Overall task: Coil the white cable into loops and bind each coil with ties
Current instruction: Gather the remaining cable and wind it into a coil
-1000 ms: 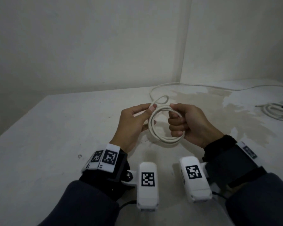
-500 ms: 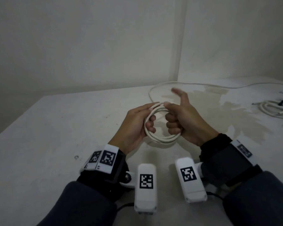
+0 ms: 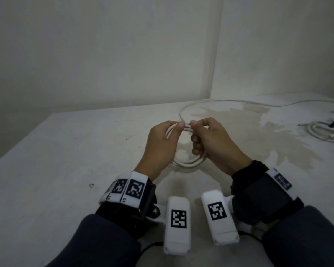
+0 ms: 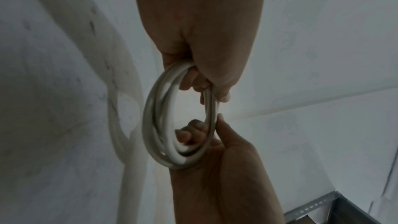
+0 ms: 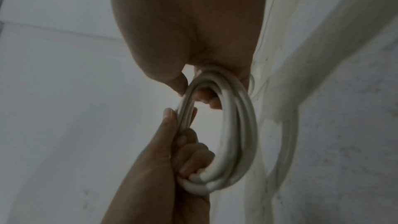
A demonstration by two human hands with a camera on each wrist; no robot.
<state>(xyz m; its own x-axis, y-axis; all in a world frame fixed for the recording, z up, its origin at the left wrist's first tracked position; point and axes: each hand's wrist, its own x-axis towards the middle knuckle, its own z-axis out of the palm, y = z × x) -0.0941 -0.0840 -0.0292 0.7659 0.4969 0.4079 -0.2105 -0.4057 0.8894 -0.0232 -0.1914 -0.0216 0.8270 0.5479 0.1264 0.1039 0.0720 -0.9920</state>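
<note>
**Both hands closed on the cable coil**

Since half a second ago, the right thumb has dropped from pointing up to pinch the coil top. Right hand point(image 3: 216, 143) is clamped on the white cable point(image 3: 187, 164) coil, fingers curled through the loops. Left hand point(image 3: 160, 145) pinches the same coil just beside that grip, thumbs nearly touching. Beyond the grips, loose cable trails across the counter point(image 3: 56, 160); a second bundle point(image 3: 324, 132) lies well apart, rightward.

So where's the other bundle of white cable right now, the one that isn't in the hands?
In the head view the other cable bundle lies at the far right edge of the table, right of the right hand.
</note>
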